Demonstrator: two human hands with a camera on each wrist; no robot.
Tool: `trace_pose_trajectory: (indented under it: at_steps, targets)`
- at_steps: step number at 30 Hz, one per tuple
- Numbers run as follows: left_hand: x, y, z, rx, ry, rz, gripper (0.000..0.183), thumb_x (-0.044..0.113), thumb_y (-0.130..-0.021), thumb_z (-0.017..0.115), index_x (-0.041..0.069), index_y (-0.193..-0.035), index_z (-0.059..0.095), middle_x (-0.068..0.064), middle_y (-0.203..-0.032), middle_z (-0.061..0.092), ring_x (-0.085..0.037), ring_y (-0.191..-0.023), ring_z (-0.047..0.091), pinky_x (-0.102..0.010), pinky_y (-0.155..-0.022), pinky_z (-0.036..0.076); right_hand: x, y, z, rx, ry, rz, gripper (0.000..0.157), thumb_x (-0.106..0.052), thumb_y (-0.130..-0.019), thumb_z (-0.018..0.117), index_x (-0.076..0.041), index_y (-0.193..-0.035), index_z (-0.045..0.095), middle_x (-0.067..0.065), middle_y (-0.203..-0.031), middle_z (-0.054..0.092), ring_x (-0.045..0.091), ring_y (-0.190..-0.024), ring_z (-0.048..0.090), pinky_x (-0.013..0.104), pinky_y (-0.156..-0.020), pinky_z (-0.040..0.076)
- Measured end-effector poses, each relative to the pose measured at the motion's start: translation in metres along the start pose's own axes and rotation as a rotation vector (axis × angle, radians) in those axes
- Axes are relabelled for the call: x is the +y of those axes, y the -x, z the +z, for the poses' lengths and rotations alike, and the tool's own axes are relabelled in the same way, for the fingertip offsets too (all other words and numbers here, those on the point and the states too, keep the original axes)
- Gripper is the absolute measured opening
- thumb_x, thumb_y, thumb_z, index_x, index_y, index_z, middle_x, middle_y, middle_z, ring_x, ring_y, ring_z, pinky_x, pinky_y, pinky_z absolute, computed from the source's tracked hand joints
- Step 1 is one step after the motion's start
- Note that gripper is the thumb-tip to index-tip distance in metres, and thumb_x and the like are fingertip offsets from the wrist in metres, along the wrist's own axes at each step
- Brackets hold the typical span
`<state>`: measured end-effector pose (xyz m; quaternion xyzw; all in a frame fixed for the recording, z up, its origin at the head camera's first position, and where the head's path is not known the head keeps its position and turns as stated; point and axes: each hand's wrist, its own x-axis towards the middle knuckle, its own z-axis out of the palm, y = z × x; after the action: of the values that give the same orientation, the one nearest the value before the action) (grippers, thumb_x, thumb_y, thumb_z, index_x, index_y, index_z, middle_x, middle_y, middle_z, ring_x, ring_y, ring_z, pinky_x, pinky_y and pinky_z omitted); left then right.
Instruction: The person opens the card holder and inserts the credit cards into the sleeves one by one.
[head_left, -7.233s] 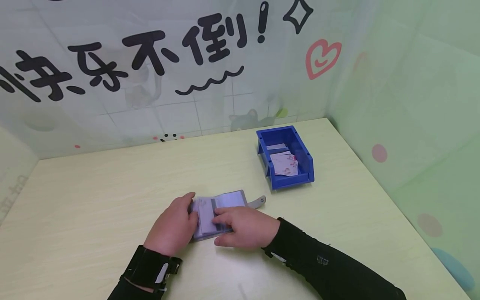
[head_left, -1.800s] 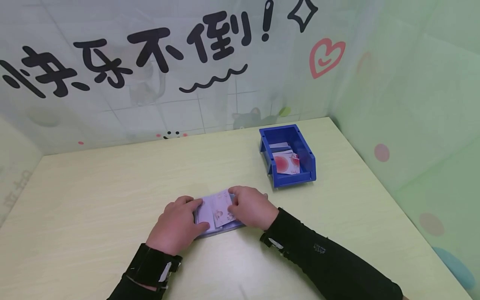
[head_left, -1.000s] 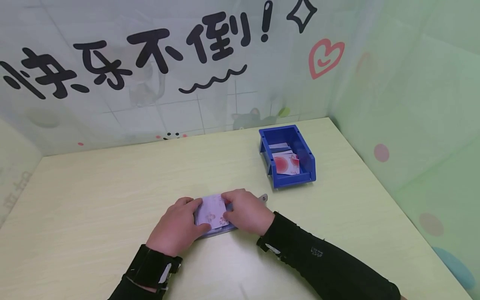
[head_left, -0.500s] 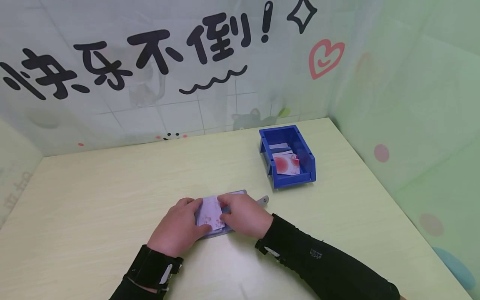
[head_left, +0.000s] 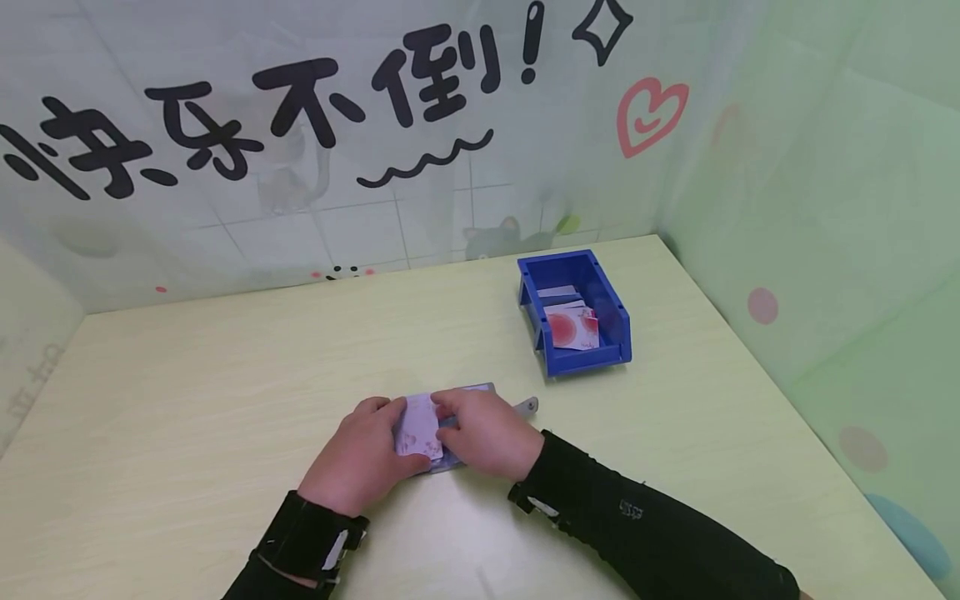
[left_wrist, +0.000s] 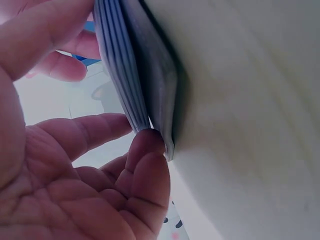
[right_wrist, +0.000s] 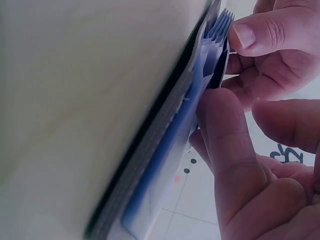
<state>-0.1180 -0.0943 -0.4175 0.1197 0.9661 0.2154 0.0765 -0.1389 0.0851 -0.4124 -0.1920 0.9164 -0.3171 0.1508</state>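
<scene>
A small card album (head_left: 450, 461) lies opened on the table, its snap strap (head_left: 528, 407) sticking out to the right. My left hand (head_left: 360, 454) grips its left side, fingers curled round the edge of the clear sleeve pages (left_wrist: 117, 65) in the left wrist view. A pale card with a faint pink print (head_left: 418, 427) lies over the left pages. At the card's right edge, the thumb and forefinger of my right hand (head_left: 491, 433) pinch it. How deep the card sits in a sleeve cannot be told. In the right wrist view, the album (right_wrist: 165, 130) appears edge-on.
A blue bin (head_left: 588, 364) stands at the back right of the pale wooden table (head_left: 225, 375). It holds several cards (head_left: 573, 329), the top one with red circles. A printed curtain (head_left: 300, 217) hangs behind and on the right.
A card with red circles now tops the bin's pile. Over the last two seconds my right hand has moved the pale card left over the pages. The left hand has stayed on the album.
</scene>
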Motion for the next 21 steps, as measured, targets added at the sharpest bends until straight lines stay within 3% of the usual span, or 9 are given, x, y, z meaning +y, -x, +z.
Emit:
trace_pose_trajectory:
  at_steps: [13,21]
  targets:
    - [0.0011,0.0002,0.0036,0.037,-0.026,0.024,0.083,0.041,-0.071,0.079,-0.004,-0.132,0.047,-0.021,-0.125,0.049,-0.032,-0.103,0.048,-0.045,-0.085,0.047,-0.0006,0.0054,0.0052,0.005,-0.011,-0.084,0.041,-0.016,-0.090,0.062,-0.005,-0.130,0.054,0.003,-0.115,0.064,0.005,-0.104,0.052,0.032,-0.092,0.046]
    - [0.0013,0.0001,0.0036,0.045,-0.035,0.015,0.080,0.042,-0.071,0.078,-0.004,-0.131,0.049,-0.023,-0.126,0.048,-0.033,-0.104,0.048,-0.046,-0.085,0.048,-0.0004,0.0055,-0.0028,-0.002,-0.029,-0.069,0.040,-0.017,-0.091,0.060,-0.008,-0.129,0.055,0.000,-0.113,0.064,0.003,-0.096,0.055,0.030,-0.087,0.048]
